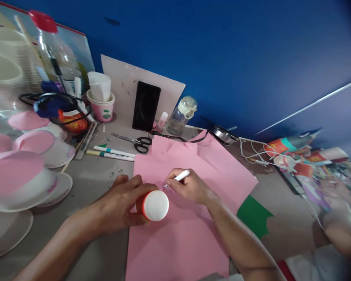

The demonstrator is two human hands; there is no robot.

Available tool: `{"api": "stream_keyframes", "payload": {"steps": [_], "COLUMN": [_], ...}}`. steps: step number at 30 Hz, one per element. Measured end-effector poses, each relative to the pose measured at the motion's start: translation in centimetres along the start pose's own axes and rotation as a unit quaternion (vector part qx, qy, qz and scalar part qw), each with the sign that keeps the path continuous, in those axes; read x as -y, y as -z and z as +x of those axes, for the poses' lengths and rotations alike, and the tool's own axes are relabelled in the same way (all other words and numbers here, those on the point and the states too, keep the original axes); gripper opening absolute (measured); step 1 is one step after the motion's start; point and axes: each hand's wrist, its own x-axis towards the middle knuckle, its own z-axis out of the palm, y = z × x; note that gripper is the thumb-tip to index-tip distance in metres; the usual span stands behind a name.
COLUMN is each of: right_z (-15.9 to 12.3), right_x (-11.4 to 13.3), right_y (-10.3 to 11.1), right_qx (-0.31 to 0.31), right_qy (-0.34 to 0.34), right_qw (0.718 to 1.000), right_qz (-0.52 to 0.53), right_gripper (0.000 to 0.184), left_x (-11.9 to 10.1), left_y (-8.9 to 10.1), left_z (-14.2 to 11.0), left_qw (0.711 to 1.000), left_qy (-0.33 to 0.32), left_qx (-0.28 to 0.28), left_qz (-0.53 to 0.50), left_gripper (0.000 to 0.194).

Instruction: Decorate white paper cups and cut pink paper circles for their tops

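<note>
A large pink paper sheet (193,230) lies on the grey table (99,183) in front of me. My left hand (119,205) is closed around an orange cup with a white base (154,205), held upside down on the sheet. My right hand (190,187) pinches a white pen (179,177), its tip touching the paper right beside the cup's rim.
Black scissors (137,142) and two white markers (112,153) lie behind the sheet. A phone (146,105) leans on card by a small bottle (181,113). Pink-topped paper bowls (23,179) crowd the left. Green paper (253,218), cables and clutter sit right.
</note>
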Motion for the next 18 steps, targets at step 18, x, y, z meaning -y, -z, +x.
{"api": "stream_keyframes", "payload": {"steps": [18], "right_z": [-2.2], "right_x": [2.0], "right_y": [1.1], "right_qx": [0.049], "right_qy": [0.114], "right_qw": [0.983], "right_qz": [-0.136], "right_gripper": [0.016], "left_x": [0.8], "left_y": [-1.1], "left_z": [0.3], "left_qw": [0.996], "left_qy": [0.002], "left_qx": [-0.035], "left_qz": [0.083], "left_gripper": [0.049]}}
